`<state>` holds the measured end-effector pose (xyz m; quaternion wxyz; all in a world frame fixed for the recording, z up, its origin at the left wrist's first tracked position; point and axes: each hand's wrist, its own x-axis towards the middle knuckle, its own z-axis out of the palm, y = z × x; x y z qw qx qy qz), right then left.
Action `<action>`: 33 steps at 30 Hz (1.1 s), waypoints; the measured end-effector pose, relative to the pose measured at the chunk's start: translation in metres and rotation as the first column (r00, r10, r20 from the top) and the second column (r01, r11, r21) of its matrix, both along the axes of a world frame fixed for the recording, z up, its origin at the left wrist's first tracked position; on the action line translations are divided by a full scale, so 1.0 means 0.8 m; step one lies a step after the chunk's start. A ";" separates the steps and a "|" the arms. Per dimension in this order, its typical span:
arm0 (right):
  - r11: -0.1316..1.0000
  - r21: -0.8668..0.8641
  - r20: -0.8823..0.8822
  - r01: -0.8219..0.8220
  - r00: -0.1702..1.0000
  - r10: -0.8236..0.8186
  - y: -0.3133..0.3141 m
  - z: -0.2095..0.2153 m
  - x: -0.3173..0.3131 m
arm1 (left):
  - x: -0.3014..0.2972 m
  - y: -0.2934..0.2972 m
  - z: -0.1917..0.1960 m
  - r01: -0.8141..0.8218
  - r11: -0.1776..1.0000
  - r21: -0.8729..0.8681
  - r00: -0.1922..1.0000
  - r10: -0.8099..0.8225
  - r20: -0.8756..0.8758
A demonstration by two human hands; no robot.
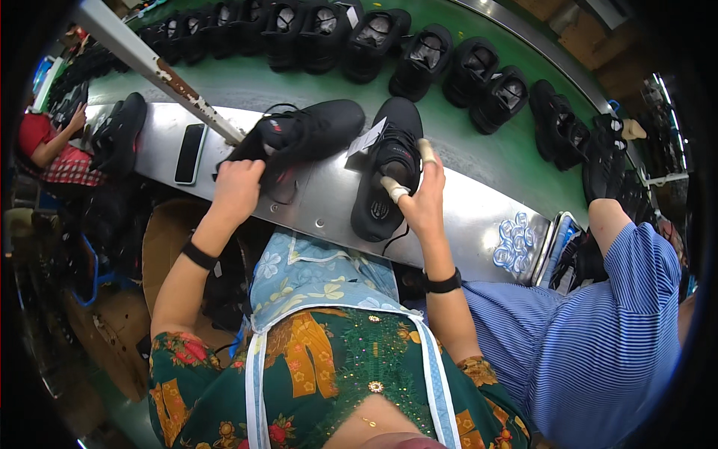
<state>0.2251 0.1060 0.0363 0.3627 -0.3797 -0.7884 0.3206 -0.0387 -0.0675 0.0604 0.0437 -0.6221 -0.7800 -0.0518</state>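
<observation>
Two black lace-up sneakers lie before me on the metal ledge. My left hand (239, 185) is closed on the heel end of the left sneaker (321, 129), which is tipped over with its toe pointing to the far right. My right hand (423, 196), with pale covers on thumb and index finger, grips the side of the right sneaker (398, 118). Its thumb rests at the shoe's opening, and the index finger lies along the outside. That sneaker sits sole down, toe away from me. A white paper tag (365, 142) sticks out between the shoes.
A smartphone (190, 154) lies left on the metal ledge (299, 217), near a chipped white post (161, 73). Beyond runs a green belt (479, 161) with rows of black shoes (422, 60). Clear-blue rings (514, 241) lie right. People work on both sides, one in blue stripes (583, 329).
</observation>
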 end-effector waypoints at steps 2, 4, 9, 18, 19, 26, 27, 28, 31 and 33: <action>0.989 -0.122 0.074 -0.089 0.992 0.099 0.015 0.010 -0.010 | 0.005 0.006 -0.006 -0.034 0.975 0.221 0.998 0.022 0.053; 0.994 -0.033 0.140 -0.107 0.984 0.111 0.020 0.017 -0.015 | 0.062 0.029 0.036 0.038 0.901 0.432 0.980 -0.118 0.159; 0.951 0.121 0.255 -0.283 0.935 0.246 0.019 0.028 -0.015 | 0.159 0.099 -0.026 0.333 0.878 0.345 0.859 -0.433 0.273; 0.968 0.119 0.183 -0.220 0.963 0.197 -0.003 0.038 0.002 | 0.169 0.108 -0.045 0.479 0.853 0.208 0.863 -0.501 0.067; 0.957 0.220 0.193 -0.187 0.970 0.145 -0.006 0.037 0.003 | 0.164 0.110 -0.038 0.481 0.852 0.205 0.862 -0.503 0.068; 0.878 0.117 0.306 -0.463 0.858 0.412 -0.017 0.050 0.004 | 0.112 0.058 -0.032 -0.323 0.944 0.075 -0.624 -0.272 0.733; 0.811 0.214 0.443 -0.545 0.794 0.417 -0.026 0.053 -0.010 | 0.125 0.054 -0.019 -0.308 0.946 0.105 -0.667 -0.293 0.685; 0.763 0.257 0.523 -0.593 0.749 0.406 -0.032 0.062 -0.025 | 0.131 0.057 -0.004 -0.292 0.939 0.180 -0.602 -0.327 0.728; 0.739 0.274 0.635 -0.616 0.693 0.342 -0.037 0.059 -0.047 | 0.112 0.067 -0.007 -0.370 0.901 0.225 -0.514 -0.400 0.758; 0.743 0.194 0.649 -0.641 0.652 0.393 -0.025 0.074 -0.037 | 0.098 0.057 -0.001 -0.387 0.912 0.135 -0.425 -0.307 0.851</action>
